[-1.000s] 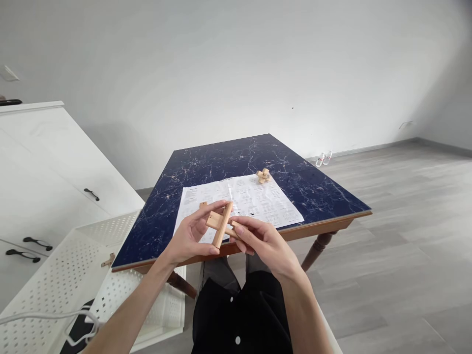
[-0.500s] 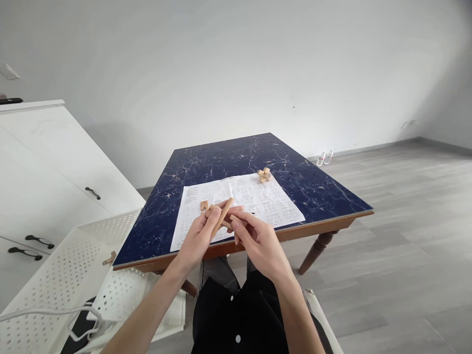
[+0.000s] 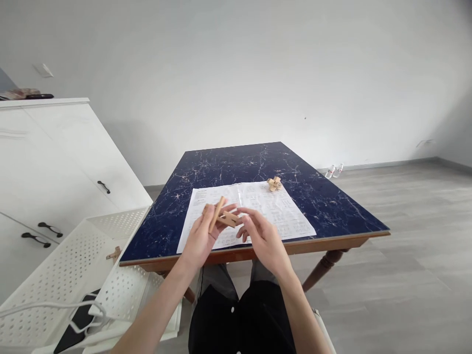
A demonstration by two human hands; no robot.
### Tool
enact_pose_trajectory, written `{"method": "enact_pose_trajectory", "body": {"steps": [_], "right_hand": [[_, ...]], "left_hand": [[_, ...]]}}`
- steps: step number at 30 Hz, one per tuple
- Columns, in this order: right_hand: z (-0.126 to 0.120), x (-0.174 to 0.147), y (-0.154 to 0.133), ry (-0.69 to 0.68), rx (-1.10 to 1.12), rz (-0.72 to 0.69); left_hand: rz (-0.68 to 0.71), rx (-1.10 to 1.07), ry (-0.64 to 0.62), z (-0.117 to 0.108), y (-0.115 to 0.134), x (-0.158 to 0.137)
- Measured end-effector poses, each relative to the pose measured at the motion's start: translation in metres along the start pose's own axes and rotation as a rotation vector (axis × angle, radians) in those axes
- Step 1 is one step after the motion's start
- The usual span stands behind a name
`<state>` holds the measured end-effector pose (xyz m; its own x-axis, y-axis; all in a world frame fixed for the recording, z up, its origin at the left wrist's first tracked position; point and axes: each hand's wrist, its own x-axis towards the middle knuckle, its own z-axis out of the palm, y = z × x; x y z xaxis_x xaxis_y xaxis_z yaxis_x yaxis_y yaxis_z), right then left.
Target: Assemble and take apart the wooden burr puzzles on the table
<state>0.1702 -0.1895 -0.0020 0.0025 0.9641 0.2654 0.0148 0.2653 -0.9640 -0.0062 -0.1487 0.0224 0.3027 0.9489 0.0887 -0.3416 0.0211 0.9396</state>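
My left hand [image 3: 201, 238] is closed around several light wooden puzzle pieces above the front of a printed sheet [image 3: 283, 214]. A slim wooden stick [image 3: 217, 215] slants up past the thumb. Across it, toward the right, lies a flat wooden piece with a dark slot [image 3: 230, 219]. My right hand [image 3: 261, 241] is just beside that slotted piece, its fingers bent and apart with nothing seen between them; whether a fingertip touches the wood is unclear. At the sheet's far right corner sits an assembled wooden burr puzzle [image 3: 274, 184]. Fingers hide parts of the held pieces.
The sheet lies on a blue marble-patterned table [image 3: 236, 162] with a wooden edge. A white perforated rack [image 3: 70, 265] at the left holds a wooden piece [image 3: 114, 253] and a cable [image 3: 47, 306]. Behind it stands a white cabinet [image 3: 73, 172]. Two bottles [image 3: 334, 170] stand on the floor.
My right hand has loosened from the pieces and drawn slightly right. The slotted piece now shows more plainly in my left hand. The view has shifted a little.
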Motion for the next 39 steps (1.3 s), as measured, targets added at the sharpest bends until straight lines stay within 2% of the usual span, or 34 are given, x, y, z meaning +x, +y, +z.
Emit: {"method": "enact_pose_trajectory", "body": {"steps": [2, 3, 6, 9, 13, 16, 19, 22, 27, 28, 30, 32, 33, 39], "right_hand": [[0.001, 0.017, 0.009, 0.071, -0.214, 0.032], [0.004, 0.026, 0.013, 0.045, -0.388, 0.054], [0.024, 0.053, 0.024, -0.015, -0.568, 0.075], [0.054, 0.070, 0.028, -0.029, -0.717, 0.130], [0.083, 0.080, 0.027, -0.077, -0.850, 0.200], [0.091, 0.084, 0.026, -0.119, -0.878, 0.225], [0.089, 0.087, 0.024, -0.133, -0.847, 0.230], [0.078, 0.083, 0.022, -0.104, -0.746, 0.210], [0.055, 0.055, 0.003, -0.082, -0.421, 0.197], [0.052, 0.047, -0.004, -0.102, -0.301, 0.195], [0.047, 0.034, -0.017, -0.239, 0.320, 0.251], [0.046, 0.024, -0.029, -0.325, 0.654, 0.294], [0.046, 0.021, -0.033, -0.332, 0.737, 0.299], [0.052, 0.015, -0.032, -0.269, 0.767, 0.291]], "left_hand": [[0.030, -0.086, 0.170, -0.020, 0.000, 0.007], [0.034, -0.114, 0.251, -0.031, 0.000, 0.009], [0.046, -0.183, 0.391, -0.062, -0.004, 0.014], [0.057, -0.202, 0.412, -0.079, -0.013, 0.013], [0.091, -0.210, 0.403, -0.086, -0.021, 0.010], [0.121, -0.204, 0.384, -0.087, -0.024, 0.010], [0.141, -0.195, 0.363, -0.087, -0.024, 0.010], [0.161, -0.164, 0.344, -0.086, -0.024, 0.009], [0.248, 0.113, 0.325, -0.076, -0.026, 0.003], [0.259, 0.151, 0.316, -0.073, -0.026, 0.002], [0.282, 0.205, 0.291, -0.068, -0.027, 0.001], [0.314, 0.263, 0.264, -0.062, -0.026, 0.001], [0.331, 0.304, 0.254, -0.059, -0.024, 0.001], [0.375, 0.493, 0.178, -0.047, -0.010, 0.002]]}}
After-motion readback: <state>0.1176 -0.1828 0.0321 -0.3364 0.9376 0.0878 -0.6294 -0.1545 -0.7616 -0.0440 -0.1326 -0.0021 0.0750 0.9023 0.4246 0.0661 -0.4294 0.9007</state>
